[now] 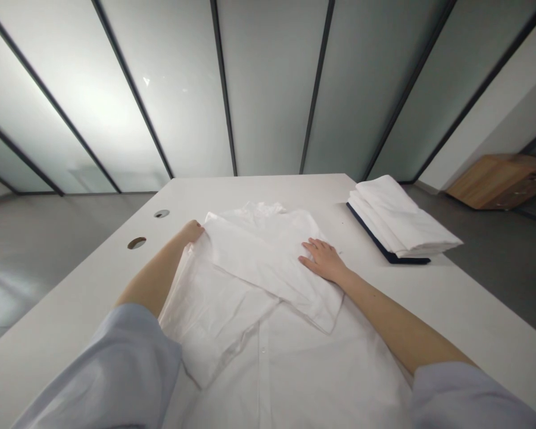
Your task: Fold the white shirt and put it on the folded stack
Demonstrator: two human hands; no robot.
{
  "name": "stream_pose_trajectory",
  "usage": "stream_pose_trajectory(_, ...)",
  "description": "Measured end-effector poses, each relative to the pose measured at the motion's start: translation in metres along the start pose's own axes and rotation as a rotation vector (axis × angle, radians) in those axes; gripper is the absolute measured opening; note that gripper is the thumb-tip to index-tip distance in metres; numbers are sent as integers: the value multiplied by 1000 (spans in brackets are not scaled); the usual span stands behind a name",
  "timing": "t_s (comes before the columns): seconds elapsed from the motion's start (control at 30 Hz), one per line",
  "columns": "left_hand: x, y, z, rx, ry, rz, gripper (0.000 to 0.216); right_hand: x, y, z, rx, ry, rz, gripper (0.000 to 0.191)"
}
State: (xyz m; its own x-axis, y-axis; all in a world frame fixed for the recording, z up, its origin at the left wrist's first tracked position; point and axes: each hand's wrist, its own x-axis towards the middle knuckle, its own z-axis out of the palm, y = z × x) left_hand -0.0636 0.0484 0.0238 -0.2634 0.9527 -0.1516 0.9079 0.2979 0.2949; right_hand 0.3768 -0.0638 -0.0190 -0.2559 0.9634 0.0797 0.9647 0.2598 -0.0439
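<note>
A white button-up shirt (295,363) lies spread on the white table, its collar at the far end and its button strip running toward me. Both sleeves are laid across its front, one overlapping the other. At the shirt's upper left edge, my left hand (193,231) is closed, its fingers curled at the fabric by the shoulder and partly hidden. My right hand (324,259) rests flat on the upper right of the shirt, fingers spread, pressing on the cloth without gripping it.
A stack of folded white cloth (397,217) sits on a dark navy folded piece or board (408,260) at the right of the table (259,186). Two round holes (137,243) pierce the tabletop at left. Frosted glass panels (268,89) stand behind, and a wooden cabinet (495,182) is far right.
</note>
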Motion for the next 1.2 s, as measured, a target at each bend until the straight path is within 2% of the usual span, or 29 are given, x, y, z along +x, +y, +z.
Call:
stream_pose_trajectory(0.17, -11, -11, 6, 9, 221, -91, 34, 0, 1, 2, -10, 20, -13, 59)
stream_pose_trajectory(0.23, -15, -10, 6, 3, 291, -85, 33, 0, 1, 2, -18, 28, -20, 58)
stream_pose_trajectory(0.4, -15, 10, 9, 49, 218, 48, 33, 0, 0, 2, -26, 19, -6, 59)
stream_pose_trajectory(0.63, 7, 24, 14, -25, 135, -35, 29, 1, 1, 4, -27, -7, 1, 61)
stream_pose_trajectory(0.73, 11, 26, 16, -39, 169, -43, 43, 2, 2, 6, -21, -7, 3, 61)
stream_pose_trajectory(0.83, 15, 31, 15, 36, 259, 112, 61, 2, 3, 6, -17, -1, 5, 61)
stream_pose_trajectory(0.9, 21, 37, 11, 107, 264, 188, 55, 2, 2, 5, -18, 0, 3, 61)
stream_pose_trajectory(1.0, 33, 46, -1, 203, 186, 167, 40, 1, 1, 4, -22, -4, 3, 61)
stream_pose_trajectory(1.1, 43, 52, -12, 321, 121, 166, 39, 1, 1, 3, -21, -6, 8, 61)
stream_pose_trajectory(1.2, 47, 52, -16, 371, 136, 182, 39, 1, 1, 3, -18, -6, 7, 61)
